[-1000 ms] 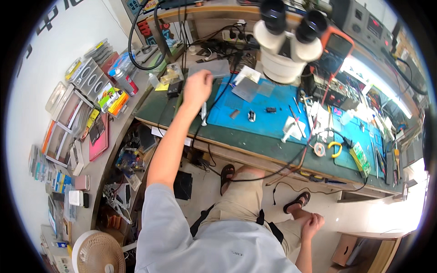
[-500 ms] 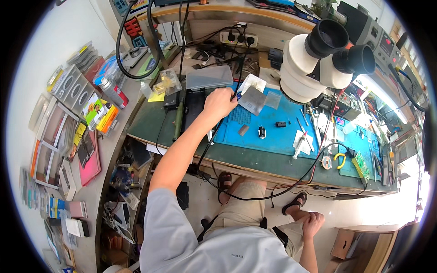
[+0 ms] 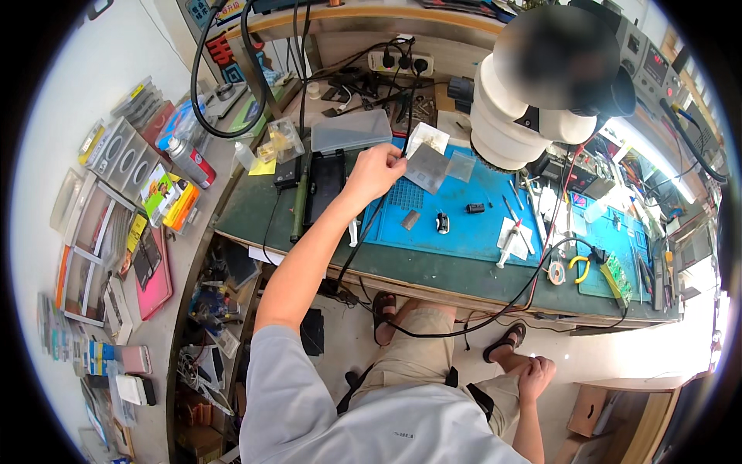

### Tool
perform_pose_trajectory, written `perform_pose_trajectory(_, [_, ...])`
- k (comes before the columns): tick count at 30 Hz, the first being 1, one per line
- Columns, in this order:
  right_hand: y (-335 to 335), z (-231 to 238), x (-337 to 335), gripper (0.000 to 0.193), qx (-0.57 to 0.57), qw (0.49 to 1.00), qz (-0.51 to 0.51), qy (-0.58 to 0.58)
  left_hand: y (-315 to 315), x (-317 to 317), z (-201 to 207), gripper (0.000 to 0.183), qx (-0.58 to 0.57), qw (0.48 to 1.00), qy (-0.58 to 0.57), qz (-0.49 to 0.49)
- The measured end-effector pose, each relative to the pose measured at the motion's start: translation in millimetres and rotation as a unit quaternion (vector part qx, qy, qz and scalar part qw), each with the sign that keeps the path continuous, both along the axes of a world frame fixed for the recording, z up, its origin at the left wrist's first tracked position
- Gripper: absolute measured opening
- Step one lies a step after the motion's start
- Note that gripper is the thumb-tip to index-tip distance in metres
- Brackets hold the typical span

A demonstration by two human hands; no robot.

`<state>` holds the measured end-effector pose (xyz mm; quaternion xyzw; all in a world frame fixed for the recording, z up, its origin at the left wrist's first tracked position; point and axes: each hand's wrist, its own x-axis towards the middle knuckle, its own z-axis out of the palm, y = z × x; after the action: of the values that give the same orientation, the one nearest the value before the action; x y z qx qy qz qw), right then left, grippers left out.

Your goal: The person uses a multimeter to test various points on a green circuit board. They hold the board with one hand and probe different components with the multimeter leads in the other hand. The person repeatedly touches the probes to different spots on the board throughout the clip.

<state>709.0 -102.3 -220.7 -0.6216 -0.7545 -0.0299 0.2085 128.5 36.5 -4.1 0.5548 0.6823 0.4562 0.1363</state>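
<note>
My left hand [image 3: 374, 175] reaches over the far left part of the blue work mat [image 3: 479, 240], its fingers pinched round a black cable [image 3: 359, 241]. From the power strip at the back, this cable comes down to the fingers, then hangs below them over the bench front. Just right of the fingers lie a dark grey square plate [image 3: 427, 168] and a clear square piece [image 3: 461, 165]. To the left of the wrist is a black tray [image 3: 325, 185]. My right hand [image 3: 535, 377] rests over my knee, its fingers draped loosely and holding nothing.
A white microscope [image 3: 498, 116] stands at the back right, its eyepieces partly blurred. The power strip [image 3: 399, 62] sits at the rear. A syringe [image 3: 510, 243], yellow-handled pliers [image 3: 578, 269] and a green circuit board [image 3: 616, 280] lie to the right. A spray can [image 3: 191, 162] stands left.
My left hand has shifted slightly right and away from me, its fingertips showing more clearly on the cable. My right hand stays on the knee.
</note>
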Motion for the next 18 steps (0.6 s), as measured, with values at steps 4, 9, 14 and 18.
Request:
perform_pose_trajectory(4, [1.4,0.0,-0.1,0.014,0.004,1.000,-0.001,0.002,0.5,1.6,-2.6,0.029,-0.015,0.999,0.034,0.006])
perform_pose_trajectory(9, [0.7,-2.5,-2.7,0.012,0.008,1.000,0.003,0.000,-5.0,-7.0,-7.1,0.030,-0.021,0.997,0.058,0.051])
perform_pose_trajectory(14, [2.4,-4.3,2.4,0.014,0.011,1.000,0.010,-0.005,4.3,-13.0,-10.7,0.030,-0.018,0.992,0.116,0.045])
perform_pose_trajectory(18, [6.6,-8.7,0.0,0.013,0.021,1.000,0.020,-0.005,13.1,-19.4,-10.6,0.028,0.010,0.982,0.166,0.091])
